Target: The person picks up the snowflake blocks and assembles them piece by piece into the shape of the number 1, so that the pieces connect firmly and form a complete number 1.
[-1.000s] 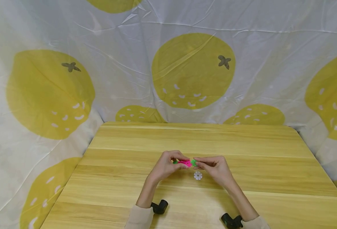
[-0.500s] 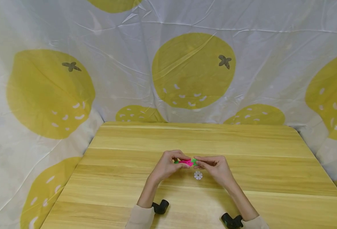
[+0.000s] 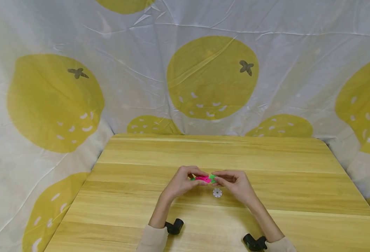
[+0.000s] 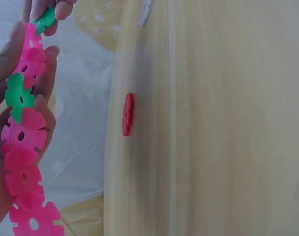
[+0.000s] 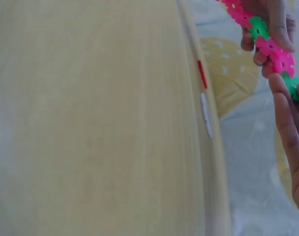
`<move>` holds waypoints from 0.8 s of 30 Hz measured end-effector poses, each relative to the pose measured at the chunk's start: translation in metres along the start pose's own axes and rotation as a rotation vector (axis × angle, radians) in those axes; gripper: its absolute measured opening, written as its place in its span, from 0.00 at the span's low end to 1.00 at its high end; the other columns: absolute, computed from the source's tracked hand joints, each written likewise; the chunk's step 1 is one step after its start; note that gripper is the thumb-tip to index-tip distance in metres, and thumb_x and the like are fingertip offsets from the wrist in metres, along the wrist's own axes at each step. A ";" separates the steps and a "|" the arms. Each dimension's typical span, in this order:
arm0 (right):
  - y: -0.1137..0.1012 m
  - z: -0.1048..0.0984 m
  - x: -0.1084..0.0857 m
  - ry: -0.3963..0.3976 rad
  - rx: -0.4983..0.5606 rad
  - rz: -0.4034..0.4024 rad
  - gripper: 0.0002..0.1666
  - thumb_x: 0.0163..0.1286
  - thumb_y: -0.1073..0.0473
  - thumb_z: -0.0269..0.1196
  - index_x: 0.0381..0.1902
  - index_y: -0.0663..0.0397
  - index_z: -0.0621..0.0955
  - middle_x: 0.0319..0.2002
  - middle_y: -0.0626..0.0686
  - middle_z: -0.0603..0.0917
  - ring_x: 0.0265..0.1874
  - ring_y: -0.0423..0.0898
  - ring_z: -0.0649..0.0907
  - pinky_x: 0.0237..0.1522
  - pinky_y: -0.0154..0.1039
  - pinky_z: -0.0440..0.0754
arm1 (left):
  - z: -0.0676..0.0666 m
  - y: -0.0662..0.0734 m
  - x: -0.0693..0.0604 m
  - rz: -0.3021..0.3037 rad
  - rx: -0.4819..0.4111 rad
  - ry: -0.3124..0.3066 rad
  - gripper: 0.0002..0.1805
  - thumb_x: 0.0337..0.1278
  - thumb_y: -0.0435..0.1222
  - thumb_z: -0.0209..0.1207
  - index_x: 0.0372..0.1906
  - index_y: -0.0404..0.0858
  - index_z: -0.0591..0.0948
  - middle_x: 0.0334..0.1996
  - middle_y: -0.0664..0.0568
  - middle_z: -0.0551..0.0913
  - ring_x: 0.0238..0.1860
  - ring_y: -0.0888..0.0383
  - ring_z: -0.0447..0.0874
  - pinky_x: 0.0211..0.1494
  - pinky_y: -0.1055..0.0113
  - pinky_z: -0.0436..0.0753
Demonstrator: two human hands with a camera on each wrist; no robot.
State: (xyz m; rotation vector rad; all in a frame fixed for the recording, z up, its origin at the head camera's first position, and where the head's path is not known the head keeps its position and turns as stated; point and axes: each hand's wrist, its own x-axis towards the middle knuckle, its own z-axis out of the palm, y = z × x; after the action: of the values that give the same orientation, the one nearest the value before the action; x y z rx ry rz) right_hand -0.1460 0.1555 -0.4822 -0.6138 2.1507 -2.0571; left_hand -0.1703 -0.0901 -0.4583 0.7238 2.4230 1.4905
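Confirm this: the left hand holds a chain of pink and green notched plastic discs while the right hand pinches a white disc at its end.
Not white: the right wrist view shows the right hand pinching a green notched plastic disc. The rest stands.

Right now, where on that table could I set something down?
The table lies bare toward the back cloth and outside both forearms. The middle is crowded: left hand, right hand, pink-and-green pieces, white disc, red piece.

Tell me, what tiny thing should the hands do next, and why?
I'd probably press the end green disc snugly into the chain, since the right hand pinches it right at the chain's tip while the left hand grips the chain. How deep it sits is unclear.
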 end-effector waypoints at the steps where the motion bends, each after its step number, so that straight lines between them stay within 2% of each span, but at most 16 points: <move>1: 0.000 0.000 0.000 -0.004 -0.006 0.004 0.15 0.75 0.67 0.62 0.56 0.71 0.84 0.48 0.71 0.88 0.39 0.57 0.92 0.45 0.45 0.90 | -0.001 0.000 0.000 -0.005 -0.001 -0.007 0.12 0.60 0.39 0.72 0.48 0.43 0.91 0.41 0.57 0.91 0.40 0.63 0.81 0.46 0.68 0.78; 7: 0.002 0.001 0.002 -0.005 -0.033 0.029 0.19 0.76 0.65 0.62 0.59 0.73 0.81 0.44 0.70 0.88 0.38 0.55 0.92 0.44 0.52 0.89 | -0.001 -0.002 0.000 -0.009 0.019 -0.027 0.12 0.64 0.40 0.70 0.49 0.43 0.91 0.44 0.54 0.92 0.40 0.64 0.82 0.47 0.67 0.81; 11: 0.005 0.001 0.002 0.004 -0.019 0.042 0.19 0.76 0.65 0.62 0.59 0.73 0.81 0.43 0.69 0.88 0.38 0.56 0.92 0.44 0.52 0.89 | 0.000 -0.001 0.000 -0.009 0.023 -0.030 0.13 0.65 0.39 0.69 0.51 0.40 0.90 0.47 0.50 0.91 0.41 0.61 0.82 0.47 0.67 0.82; 17: 0.008 0.002 0.002 0.024 0.028 0.058 0.18 0.76 0.64 0.63 0.58 0.71 0.81 0.43 0.68 0.89 0.37 0.58 0.92 0.42 0.54 0.89 | 0.004 0.002 0.001 0.022 0.072 -0.004 0.14 0.63 0.37 0.70 0.52 0.38 0.89 0.48 0.50 0.91 0.42 0.61 0.84 0.46 0.70 0.82; 20: 0.007 0.003 0.002 0.036 0.060 0.080 0.18 0.75 0.65 0.63 0.57 0.73 0.81 0.43 0.64 0.90 0.37 0.57 0.92 0.42 0.54 0.89 | 0.007 0.004 0.002 0.054 0.095 0.013 0.14 0.61 0.35 0.71 0.51 0.37 0.89 0.46 0.50 0.91 0.42 0.60 0.85 0.45 0.70 0.83; 24: 0.006 0.005 0.002 0.067 0.097 0.125 0.19 0.75 0.64 0.64 0.57 0.75 0.81 0.40 0.54 0.92 0.37 0.55 0.93 0.42 0.51 0.90 | 0.011 0.005 0.003 0.082 0.096 0.029 0.15 0.59 0.32 0.72 0.51 0.36 0.89 0.46 0.48 0.91 0.44 0.57 0.87 0.47 0.68 0.85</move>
State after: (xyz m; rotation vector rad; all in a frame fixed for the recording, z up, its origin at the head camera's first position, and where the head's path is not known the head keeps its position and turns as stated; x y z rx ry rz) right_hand -0.1478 0.1499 -0.4884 -0.3948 2.0522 -2.1279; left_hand -0.1669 -0.0785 -0.4589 0.8358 2.5307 1.4310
